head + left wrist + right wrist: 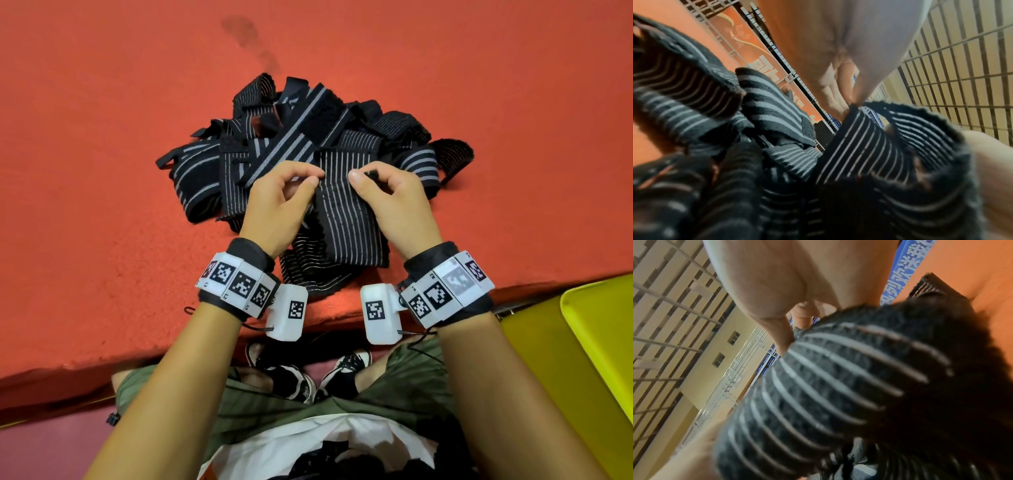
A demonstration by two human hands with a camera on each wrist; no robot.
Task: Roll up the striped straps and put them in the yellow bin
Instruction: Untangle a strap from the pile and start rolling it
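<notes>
Black striped strap [346, 219] pinched by both hands.

Left hand [274, 202], right hand [394, 202] pinch striped strap [346, 222].

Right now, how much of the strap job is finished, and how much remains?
Nothing looks finished: the visible part of the yellow bin holds no straps. In hand: the left hand and right hand pinch the far end of one striped strap, apparently starting its roll. Left: the pile of unrolled straps on the red surface, each to roll and bin.
</notes>
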